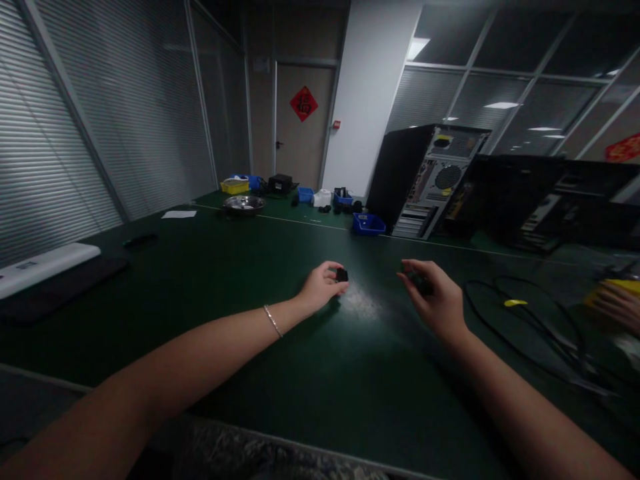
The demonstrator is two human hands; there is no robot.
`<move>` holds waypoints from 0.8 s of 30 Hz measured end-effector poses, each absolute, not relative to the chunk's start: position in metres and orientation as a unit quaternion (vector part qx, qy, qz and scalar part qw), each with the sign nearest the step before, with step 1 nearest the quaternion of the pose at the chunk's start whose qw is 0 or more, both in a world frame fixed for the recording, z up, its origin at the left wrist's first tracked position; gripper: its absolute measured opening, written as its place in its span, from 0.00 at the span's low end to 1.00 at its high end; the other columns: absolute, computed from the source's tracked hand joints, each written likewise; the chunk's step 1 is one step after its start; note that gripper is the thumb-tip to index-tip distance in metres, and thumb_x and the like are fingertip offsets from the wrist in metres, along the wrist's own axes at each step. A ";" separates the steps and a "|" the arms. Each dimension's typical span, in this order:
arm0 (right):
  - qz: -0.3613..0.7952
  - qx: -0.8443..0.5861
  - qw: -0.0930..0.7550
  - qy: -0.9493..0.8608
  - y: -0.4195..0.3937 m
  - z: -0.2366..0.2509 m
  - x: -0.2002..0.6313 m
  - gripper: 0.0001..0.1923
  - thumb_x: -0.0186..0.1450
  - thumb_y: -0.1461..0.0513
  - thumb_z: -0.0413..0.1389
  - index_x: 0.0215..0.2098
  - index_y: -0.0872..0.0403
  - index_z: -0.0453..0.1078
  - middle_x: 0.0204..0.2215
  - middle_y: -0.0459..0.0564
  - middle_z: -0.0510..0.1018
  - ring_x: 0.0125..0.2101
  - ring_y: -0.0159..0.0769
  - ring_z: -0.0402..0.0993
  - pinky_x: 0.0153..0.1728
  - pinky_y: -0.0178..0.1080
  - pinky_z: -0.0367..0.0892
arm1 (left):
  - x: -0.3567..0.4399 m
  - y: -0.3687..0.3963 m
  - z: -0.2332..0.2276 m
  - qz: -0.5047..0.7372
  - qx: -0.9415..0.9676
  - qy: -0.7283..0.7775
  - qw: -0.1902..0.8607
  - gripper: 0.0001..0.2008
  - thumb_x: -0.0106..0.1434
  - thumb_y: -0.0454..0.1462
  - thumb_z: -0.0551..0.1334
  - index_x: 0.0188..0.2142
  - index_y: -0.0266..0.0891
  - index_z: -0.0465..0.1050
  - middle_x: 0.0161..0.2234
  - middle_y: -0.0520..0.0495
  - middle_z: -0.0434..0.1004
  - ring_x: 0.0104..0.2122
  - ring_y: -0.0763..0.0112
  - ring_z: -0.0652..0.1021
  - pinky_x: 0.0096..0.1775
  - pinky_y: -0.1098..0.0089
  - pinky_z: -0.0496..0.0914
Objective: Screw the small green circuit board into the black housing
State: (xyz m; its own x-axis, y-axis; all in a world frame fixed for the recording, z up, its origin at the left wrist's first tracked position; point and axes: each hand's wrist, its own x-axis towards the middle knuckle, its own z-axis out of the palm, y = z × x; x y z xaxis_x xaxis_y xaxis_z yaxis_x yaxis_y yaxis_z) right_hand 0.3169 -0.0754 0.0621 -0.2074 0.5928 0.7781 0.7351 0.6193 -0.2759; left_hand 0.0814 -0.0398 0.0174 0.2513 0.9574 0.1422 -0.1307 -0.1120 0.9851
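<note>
Tabletop: dark green tabletop (280, 373) fills the lower view, with both forearms stretched out over it.
Left hand: left hand (320, 287) sits just left of centre, its fingers (331, 270) pinched closed on a small black block (342, 275), held at the fingertips just above the surface.
Small black block: at 3 o'clock of the left hand, between the two hands, well apart from the right one.
Bracelet: thin silver bracelet (273, 321) circles the left wrist.
Right hand: right hand (434, 298) is raised just right of centre, fingers curled inward around a small dark object (424, 287); it is too dark to tell what the object is, or how firmly it is gripped.
Black cable: looped black cable (520, 320) lies at 3 o'clock of the right hand, near it, with a yellow tag (515, 303) on it.
Another person: a hand (620, 303) at the right edge rests by a yellow thing, well apart from the wearer's hands.
Computer tower: open computer tower (430, 180) stands at 1 o'clock, with a blue bin (369, 224) just beside its base.
Far end: metal bowl (243, 204) and yellow bin (235, 187) sit at 11 o'clock, near a wooden door (300, 147) bearing a red diamond sign (303, 103).
Left edge: white keyboard-like slab (45, 265) lies at 9 o'clock; a sheet of paper (179, 214) lies beyond it.
</note>
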 end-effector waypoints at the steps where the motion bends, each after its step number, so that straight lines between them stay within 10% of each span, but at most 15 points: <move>1: -0.072 -0.427 0.447 -0.783 -0.074 0.062 0.318 0.13 0.65 0.60 0.55 0.47 0.50 0.67 0.39 0.53 0.76 0.39 0.43 0.75 0.39 0.45 0.71 | 0.081 -0.040 0.019 0.488 0.559 0.370 0.559 0.19 0.55 0.26 0.66 0.45 0.34 0.65 0.33 0.47 0.74 0.29 0.72 0.78 0.34 0.68 0.72; 24: -0.084 -0.444 0.574 -0.683 -0.115 0.091 0.312 0.15 0.62 0.63 0.58 0.47 0.46 0.70 0.30 0.49 0.75 0.28 0.40 0.71 0.28 0.43 0.68 | 0.075 -0.045 0.036 0.415 0.544 0.409 0.603 0.22 0.55 0.31 0.65 0.49 0.37 0.65 0.41 0.44 0.74 0.37 0.68 0.78 0.42 0.62 0.72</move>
